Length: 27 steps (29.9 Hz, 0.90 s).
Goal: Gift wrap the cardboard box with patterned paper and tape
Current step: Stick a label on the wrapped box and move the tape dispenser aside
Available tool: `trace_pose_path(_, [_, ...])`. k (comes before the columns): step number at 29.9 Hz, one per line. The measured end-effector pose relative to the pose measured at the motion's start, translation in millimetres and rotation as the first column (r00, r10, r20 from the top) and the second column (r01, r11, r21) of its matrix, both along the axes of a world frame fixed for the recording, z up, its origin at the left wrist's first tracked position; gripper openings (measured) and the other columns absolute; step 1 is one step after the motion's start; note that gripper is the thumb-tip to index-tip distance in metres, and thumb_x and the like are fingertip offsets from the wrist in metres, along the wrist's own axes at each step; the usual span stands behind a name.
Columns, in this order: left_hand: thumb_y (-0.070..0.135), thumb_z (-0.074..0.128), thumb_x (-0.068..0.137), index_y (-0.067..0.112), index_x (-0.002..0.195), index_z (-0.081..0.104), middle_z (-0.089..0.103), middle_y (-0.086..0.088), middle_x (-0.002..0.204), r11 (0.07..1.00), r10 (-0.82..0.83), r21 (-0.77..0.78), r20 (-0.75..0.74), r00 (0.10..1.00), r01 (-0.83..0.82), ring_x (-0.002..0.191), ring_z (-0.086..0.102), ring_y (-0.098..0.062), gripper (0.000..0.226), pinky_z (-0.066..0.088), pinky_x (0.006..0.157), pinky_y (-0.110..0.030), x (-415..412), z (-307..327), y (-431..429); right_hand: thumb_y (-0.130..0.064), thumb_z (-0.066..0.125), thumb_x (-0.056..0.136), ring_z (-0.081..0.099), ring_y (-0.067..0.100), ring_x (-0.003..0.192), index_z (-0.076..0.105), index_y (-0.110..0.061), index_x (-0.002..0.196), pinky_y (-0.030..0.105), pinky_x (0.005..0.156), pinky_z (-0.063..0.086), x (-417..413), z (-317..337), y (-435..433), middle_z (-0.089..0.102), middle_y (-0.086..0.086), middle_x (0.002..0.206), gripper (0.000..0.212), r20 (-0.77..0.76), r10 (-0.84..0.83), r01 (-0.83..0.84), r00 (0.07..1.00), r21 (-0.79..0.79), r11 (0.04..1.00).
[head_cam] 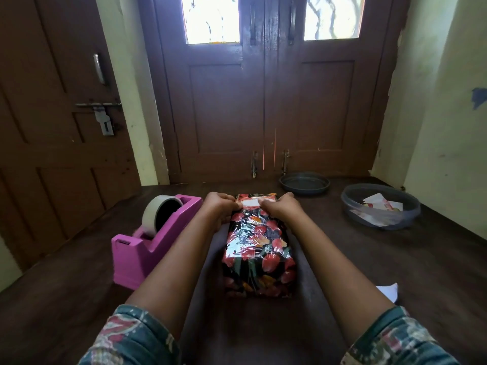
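The box lies on the dark floor in front of me, covered in glossy black paper printed with red and orange flowers. Both my hands are at its far end. My left hand curls around the far left corner, fingers on the paper's edge. My right hand curls over the far right corner. Between them shows a pale strip on the top edge of the folded paper; I cannot tell whether it is tape or the paper's white underside. A pink tape dispenser with a clear tape roll stands left of the box.
A dark round tray sits by the closed brown double door. A grey round bowl holding paper scraps is at the right. A white paper piece lies near my right forearm. A bolted brown door is on the left.
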<state>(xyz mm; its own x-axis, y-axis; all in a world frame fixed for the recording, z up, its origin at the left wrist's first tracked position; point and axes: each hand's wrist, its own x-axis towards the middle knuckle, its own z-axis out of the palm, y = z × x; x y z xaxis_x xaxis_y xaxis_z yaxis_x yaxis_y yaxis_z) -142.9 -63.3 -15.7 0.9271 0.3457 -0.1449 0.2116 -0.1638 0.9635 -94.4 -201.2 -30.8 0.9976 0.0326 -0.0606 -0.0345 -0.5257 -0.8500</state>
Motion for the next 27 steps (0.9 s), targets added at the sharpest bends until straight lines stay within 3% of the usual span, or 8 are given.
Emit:
trace_pose_path(4, [-0.002,0.063,0.084,-0.004,0.118,0.057,0.056,-0.007,0.074,0.997,0.018,-0.077,0.035,0.999,-0.015,0.062,0.054,-0.012,0.034,0.042,0.036,-0.01,-7,-4,-1,-0.031,0.071,0.079,0.061,0.023,0.086,0.056,0.001,0.112,0.027,0.063,0.043,0,-2,-3,0.063,0.015,0.111,0.048,-0.063,-0.023,0.031,0.998,0.116,0.993])
trace_pose_path(7, [-0.001,0.063,0.085,-0.003,0.117,0.058,0.057,-0.006,0.074,0.996,0.02,-0.087,0.042,0.999,-0.016,0.06,0.054,-0.011,0.033,0.043,0.038,-0.012,-5,-5,-1,-0.01,0.063,0.087,0.05,0.015,0.06,0.056,-0.001,0.097,0.024,0.048,0.037,-8,6,-10,0.057,0.011,0.079,0.015,-0.155,0.0,0.049,0.988,0.317,0.947])
trace_pose_path(11, [-0.001,0.064,0.084,-0.004,0.108,0.06,0.058,-0.008,0.074,0.998,0.011,-0.066,0.02,1.0,-0.01,0.059,0.055,-0.012,0.025,0.045,0.045,-0.018,-4,-3,2,-0.004,0.04,0.094,0.043,0.017,0.056,0.053,0.005,0.122,0.023,0.051,0.032,-9,7,-20,0.047,0.007,0.067,0.033,-0.253,0.006,0.101,0.968,0.408,0.908])
trace_pose_path(13, [0.003,0.065,0.085,0.0,0.095,0.06,0.058,-0.006,0.071,0.996,-0.006,-0.089,0.001,1.0,0.006,0.048,0.057,-0.008,0.011,0.044,0.037,-0.013,-4,0,2,-0.01,0.042,0.094,0.046,0.018,0.06,0.052,0.003,0.126,0.023,0.053,0.034,-3,4,-22,0.05,0.008,0.071,0.037,-0.268,-0.016,0.135,0.963,0.434,0.891])
trace_pose_path(16, [0.025,0.065,0.087,0.009,0.078,0.055,0.053,-0.002,0.063,0.993,0.023,-0.111,-0.032,0.999,-0.026,0.029,0.048,-0.002,0.022,0.037,0.033,-0.012,3,1,2,-0.037,0.056,0.089,0.058,0.029,0.099,0.046,0.0,0.13,0.036,0.073,0.049,10,1,-14,0.058,0.016,0.114,0.056,-0.198,-0.085,0.159,0.976,0.394,0.905])
trace_pose_path(20, [0.046,0.069,0.078,0.005,0.092,0.057,0.059,-0.006,0.079,0.998,0.061,0.005,-0.031,0.998,-0.061,0.061,0.054,-0.013,0.046,0.042,0.05,-0.02,21,-2,0,-0.051,0.067,0.076,0.048,0.034,0.121,0.028,-0.001,0.139,0.043,0.098,0.045,18,-1,-3,0.044,0.018,0.137,0.089,-0.111,-0.103,0.121,0.988,0.168,0.978])
trace_pose_path(23, [0.044,0.075,0.074,-0.001,0.106,0.057,0.064,-0.011,0.103,0.996,0.073,0.064,-0.055,0.996,-0.07,0.082,0.062,-0.021,0.059,0.052,0.062,-0.028,27,-5,-3,-0.05,0.072,0.071,0.055,0.031,0.113,0.033,-0.004,0.133,0.044,0.094,0.048,23,-11,-2,0.049,0.016,0.131,0.086,-0.151,-0.087,0.119,0.985,0.219,0.968])
trace_pose_path(27, [0.028,0.069,0.084,-0.001,0.11,0.053,0.059,-0.009,0.083,0.996,0.039,-0.08,-0.098,0.994,-0.047,0.07,0.058,-0.018,0.043,0.043,0.044,-0.024,30,-6,1,-0.046,0.068,0.077,0.058,0.028,0.104,0.045,-0.012,0.103,0.044,0.092,0.048,28,-22,-4,0.055,0.011,0.118,0.049,-0.102,-0.065,0.093,0.993,0.295,0.951])
